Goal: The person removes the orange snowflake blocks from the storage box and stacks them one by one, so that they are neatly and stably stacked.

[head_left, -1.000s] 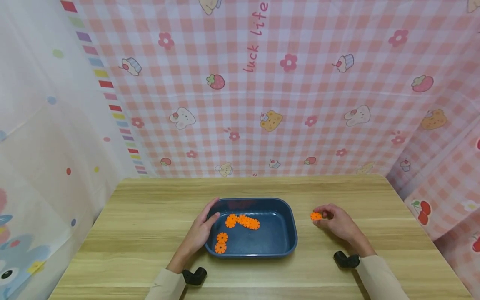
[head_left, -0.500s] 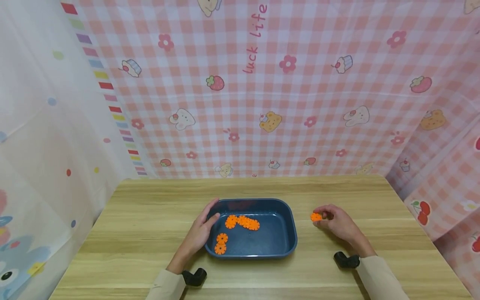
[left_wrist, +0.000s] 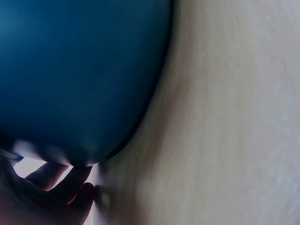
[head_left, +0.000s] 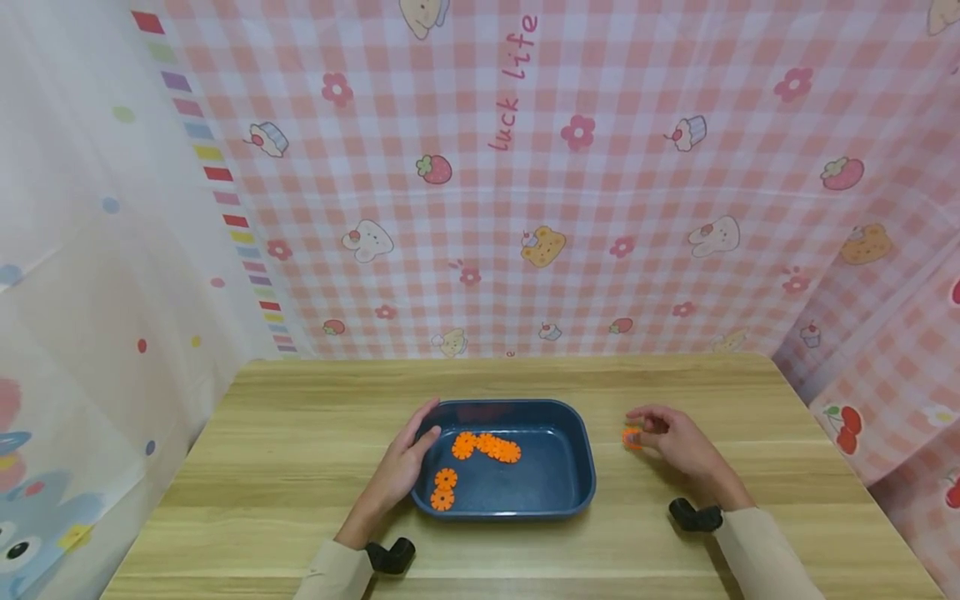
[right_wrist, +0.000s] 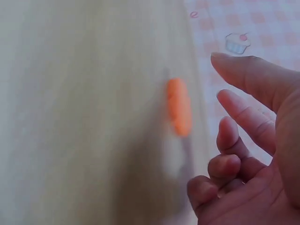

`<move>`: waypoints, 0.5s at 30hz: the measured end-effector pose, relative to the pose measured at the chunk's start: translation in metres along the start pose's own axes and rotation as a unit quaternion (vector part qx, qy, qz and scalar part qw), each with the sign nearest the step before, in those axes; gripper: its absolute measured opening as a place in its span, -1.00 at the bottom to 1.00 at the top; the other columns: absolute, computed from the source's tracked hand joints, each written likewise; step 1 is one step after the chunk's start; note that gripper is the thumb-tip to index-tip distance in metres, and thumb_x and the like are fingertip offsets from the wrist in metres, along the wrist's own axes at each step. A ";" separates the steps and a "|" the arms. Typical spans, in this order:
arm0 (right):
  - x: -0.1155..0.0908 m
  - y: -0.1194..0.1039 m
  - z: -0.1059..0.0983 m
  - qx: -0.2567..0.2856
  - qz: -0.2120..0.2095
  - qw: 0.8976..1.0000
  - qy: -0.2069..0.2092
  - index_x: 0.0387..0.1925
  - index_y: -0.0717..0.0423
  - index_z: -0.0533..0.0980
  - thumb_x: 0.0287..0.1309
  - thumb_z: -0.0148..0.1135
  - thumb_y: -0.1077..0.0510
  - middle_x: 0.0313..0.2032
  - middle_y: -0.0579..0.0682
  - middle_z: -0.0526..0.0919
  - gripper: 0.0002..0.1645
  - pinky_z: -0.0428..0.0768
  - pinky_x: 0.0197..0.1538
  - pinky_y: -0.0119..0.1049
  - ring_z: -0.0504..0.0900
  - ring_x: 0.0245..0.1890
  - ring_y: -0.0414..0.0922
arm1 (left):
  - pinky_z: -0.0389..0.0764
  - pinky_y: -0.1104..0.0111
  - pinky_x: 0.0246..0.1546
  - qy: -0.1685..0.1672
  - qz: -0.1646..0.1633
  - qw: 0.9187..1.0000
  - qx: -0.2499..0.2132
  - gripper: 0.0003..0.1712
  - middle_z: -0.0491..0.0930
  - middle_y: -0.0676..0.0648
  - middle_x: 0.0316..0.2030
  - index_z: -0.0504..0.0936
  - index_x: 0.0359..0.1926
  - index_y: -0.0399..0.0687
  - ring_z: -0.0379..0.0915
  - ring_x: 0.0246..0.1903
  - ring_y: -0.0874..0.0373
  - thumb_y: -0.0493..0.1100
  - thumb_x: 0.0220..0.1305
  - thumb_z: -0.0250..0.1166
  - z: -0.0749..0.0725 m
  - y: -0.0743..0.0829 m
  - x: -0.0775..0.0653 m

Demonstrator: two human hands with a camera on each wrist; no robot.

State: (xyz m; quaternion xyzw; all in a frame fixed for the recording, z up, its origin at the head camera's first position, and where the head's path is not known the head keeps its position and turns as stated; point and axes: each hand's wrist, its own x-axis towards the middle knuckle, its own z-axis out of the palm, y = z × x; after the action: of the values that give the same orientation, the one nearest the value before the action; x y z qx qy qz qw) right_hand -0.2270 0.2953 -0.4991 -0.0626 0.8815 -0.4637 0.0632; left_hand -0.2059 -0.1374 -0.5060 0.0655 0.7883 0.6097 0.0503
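Fingers of the right hand (head_left: pixel 681 443) have just come apart from the orange notched disc (right_wrist: pixel 179 108), so the hold on it looks to be given up. For the handling in hand, that seems to leave this piece released outside the tray (head_left: pixel 525 489), right of it, over a bare stretch of the worktop (head_left: pixel 300 467). It is blurred; whether it lies fully flat, or is one disc or several stacked, I cannot tell. The right wrist view shows a gap between it and the fingers, which are loosely bent and hold nothing.

Half a second ago, thumb and index pinched the piece; now the index stands raised away from it, and the orange shows slightly nearer in the scene. Little else differs: the left hand (head_left: pixel 397 467) stays at the tray's left end, thumb over the rim and fingers along the outer wall, gripping it. Inside, the orange discs (head_left: pixel 446 478) keep their layout, one pair at the near left and overlapping groups farther back, left of and around the middle.
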 end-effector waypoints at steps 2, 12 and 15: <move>0.003 -0.007 0.000 0.003 -0.008 1.000 -0.003 0.12 0.25 0.54 0.22 0.35 0.14 -0.32 0.03 0.45 -0.53 0.39 -0.37 -0.38 0.40 -0.34 -0.13 | -0.14 -0.09 0.48 0.000 0.002 1.000 -0.003 -0.42 0.07 -0.03 0.53 0.21 0.50 0.11 -0.11 0.52 -0.05 0.01 0.54 -0.01 0.000 0.000 0.000; 0.021 -0.066 0.012 0.014 -0.067 0.997 -0.031 0.06 0.23 0.57 0.23 0.35 0.09 -0.35 0.03 0.53 -0.58 0.56 -0.26 -0.28 0.52 -0.30 -0.03 | -0.17 -0.10 0.48 -0.009 0.001 1.000 -0.014 -0.42 0.05 -0.03 0.53 0.20 0.51 0.10 -0.13 0.53 -0.05 -0.06 0.54 -0.01 0.000 -0.001 0.001; 0.029 -0.081 0.020 0.020 -0.085 0.995 -0.057 0.05 0.22 0.58 0.26 0.31 0.12 -0.33 0.02 0.58 -0.62 0.61 -0.14 -0.21 0.59 -0.20 0.10 | -0.18 -0.11 0.48 -0.010 -0.008 1.000 -0.019 -0.42 0.03 -0.04 0.54 0.19 0.51 0.11 -0.15 0.53 -0.07 -0.05 0.54 0.00 -0.001 -0.002 0.002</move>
State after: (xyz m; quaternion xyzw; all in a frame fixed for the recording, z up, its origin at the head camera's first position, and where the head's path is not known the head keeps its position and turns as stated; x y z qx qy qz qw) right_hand -0.2478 0.2291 -0.4448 -0.1621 0.8585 -0.4808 0.0749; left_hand -0.2080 -0.1385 -0.5075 0.0640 0.7766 0.6235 0.0639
